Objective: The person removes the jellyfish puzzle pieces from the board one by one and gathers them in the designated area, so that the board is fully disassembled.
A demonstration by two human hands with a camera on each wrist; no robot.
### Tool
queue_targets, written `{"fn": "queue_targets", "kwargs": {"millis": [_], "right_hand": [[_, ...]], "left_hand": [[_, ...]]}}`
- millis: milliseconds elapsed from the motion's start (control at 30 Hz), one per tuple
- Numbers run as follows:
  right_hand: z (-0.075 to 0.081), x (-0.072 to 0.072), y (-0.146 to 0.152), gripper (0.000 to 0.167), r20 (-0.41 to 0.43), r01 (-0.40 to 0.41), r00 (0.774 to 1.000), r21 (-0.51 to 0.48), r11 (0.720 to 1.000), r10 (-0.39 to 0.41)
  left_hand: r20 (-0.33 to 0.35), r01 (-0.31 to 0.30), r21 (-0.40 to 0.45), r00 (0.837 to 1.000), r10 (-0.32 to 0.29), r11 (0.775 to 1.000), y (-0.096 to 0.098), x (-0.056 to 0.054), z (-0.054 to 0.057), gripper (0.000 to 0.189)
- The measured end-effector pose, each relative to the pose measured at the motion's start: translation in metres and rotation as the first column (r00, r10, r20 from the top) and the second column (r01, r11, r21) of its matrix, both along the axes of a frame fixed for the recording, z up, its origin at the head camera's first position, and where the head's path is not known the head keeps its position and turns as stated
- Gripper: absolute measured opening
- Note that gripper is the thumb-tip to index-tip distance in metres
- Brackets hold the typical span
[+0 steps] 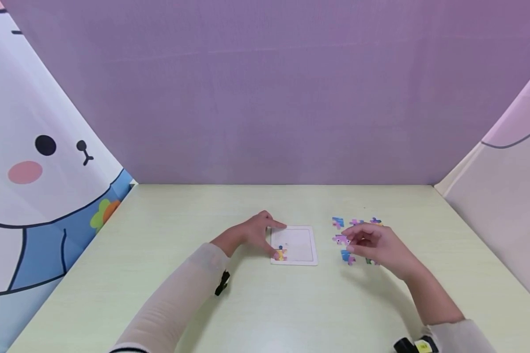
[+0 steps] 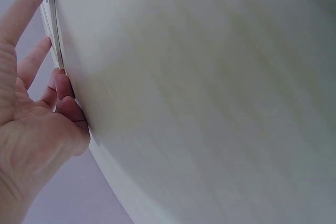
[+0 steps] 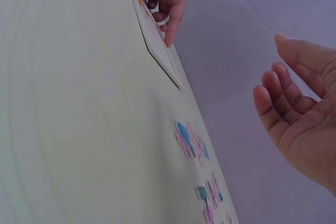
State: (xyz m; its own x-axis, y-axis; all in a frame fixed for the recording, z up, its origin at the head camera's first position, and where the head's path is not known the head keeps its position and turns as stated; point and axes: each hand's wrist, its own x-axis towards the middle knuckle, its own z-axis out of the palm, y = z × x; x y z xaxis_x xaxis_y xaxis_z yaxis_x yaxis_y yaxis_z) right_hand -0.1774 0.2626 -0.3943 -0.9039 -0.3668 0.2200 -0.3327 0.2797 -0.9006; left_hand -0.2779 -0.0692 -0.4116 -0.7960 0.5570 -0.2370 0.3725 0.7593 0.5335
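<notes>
A flat white square puzzle tray [image 1: 301,244] lies on the table, with one yellow jigsaw piece [image 1: 282,254] in its near-left corner. My left hand [image 1: 257,231] spans the tray's left side: the thumb presses at that piece and the index finger reaches to the far edge. In the left wrist view, the left hand's [image 2: 39,124] other fingers rest by the table. Above the loose jigsaw pieces [image 1: 341,239] to the right hovers my right hand [image 1: 382,249]. Its fingers are loosely bent, and the right wrist view shows the right hand [image 3: 304,116] holding nothing.
Several pink and blue jigsaw pieces [image 3: 192,142] lie spread right of the tray, partly hidden under the right hand in the head view. A purple cloth backdrop [image 1: 282,98] rises behind the pale table [image 1: 194,211]. Printed cloths hang at both sides.
</notes>
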Motion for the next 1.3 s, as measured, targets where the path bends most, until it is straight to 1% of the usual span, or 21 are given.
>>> {"fn": "queue_targets", "kwargs": {"millis": [133, 300, 400, 600, 767, 867, 967, 1133, 1300], "right_hand": [[0.001, -0.002, -0.008, 0.027, 0.002, -0.038, 0.999, -0.018, 0.999, 0.038], [0.000, -0.004, -0.021, 0.029, 0.055, -0.054, 0.997, -0.016, 0.998, 0.054], [0.000, -0.007, -0.028, 0.029, 0.083, -0.055, 0.995, -0.004, 0.998, 0.056], [-0.003, -0.016, -0.043, 0.032, 0.092, -0.085, 0.992, 0.033, 0.996, 0.082], [-0.009, -0.023, -0.058, 0.029, 0.151, -0.124, 0.982, 0.053, 0.991, 0.115], [-0.012, -0.028, -0.067, 0.027, 0.183, -0.163, 0.972, 0.070, 0.984, 0.147], [-0.015, -0.031, -0.075, 0.026, 0.192, -0.201, 0.965, 0.108, 0.974, 0.178], [-0.020, -0.037, -0.087, 0.024, 0.173, -0.250, 0.960, 0.165, 0.954, 0.222], [-0.025, -0.043, -0.096, 0.023, 0.170, -0.275, 0.955, 0.192, 0.942, 0.244]], "left_hand": [[0.003, -0.001, 0.009, 1.000, 0.001, 1.000, 0.000, 0.000, 0.000, 0.085], [-0.001, 0.006, 0.006, 1.000, -0.006, 1.000, -0.001, 0.000, 0.000, 0.084], [-0.010, 0.019, 0.007, 1.000, -0.019, 1.000, 0.000, 0.000, 0.000, 0.084], [-0.020, 0.031, 0.004, 0.999, -0.031, 1.000, 0.000, 0.000, 0.000, 0.083], [-0.027, 0.031, -0.004, 0.999, -0.032, 0.999, 0.000, 0.000, 0.001, 0.083], [-0.032, 0.041, -0.008, 0.999, -0.041, 0.999, -0.001, 0.000, 0.001, 0.082], [-0.037, 0.050, -0.017, 0.998, -0.051, 0.999, -0.001, -0.001, 0.001, 0.083], [-0.031, 0.057, -0.010, 0.998, -0.057, 0.998, -0.003, -0.002, 0.001, 0.083], [-0.017, 0.062, 0.010, 0.998, -0.062, 0.998, -0.004, -0.004, -0.001, 0.084]]}}
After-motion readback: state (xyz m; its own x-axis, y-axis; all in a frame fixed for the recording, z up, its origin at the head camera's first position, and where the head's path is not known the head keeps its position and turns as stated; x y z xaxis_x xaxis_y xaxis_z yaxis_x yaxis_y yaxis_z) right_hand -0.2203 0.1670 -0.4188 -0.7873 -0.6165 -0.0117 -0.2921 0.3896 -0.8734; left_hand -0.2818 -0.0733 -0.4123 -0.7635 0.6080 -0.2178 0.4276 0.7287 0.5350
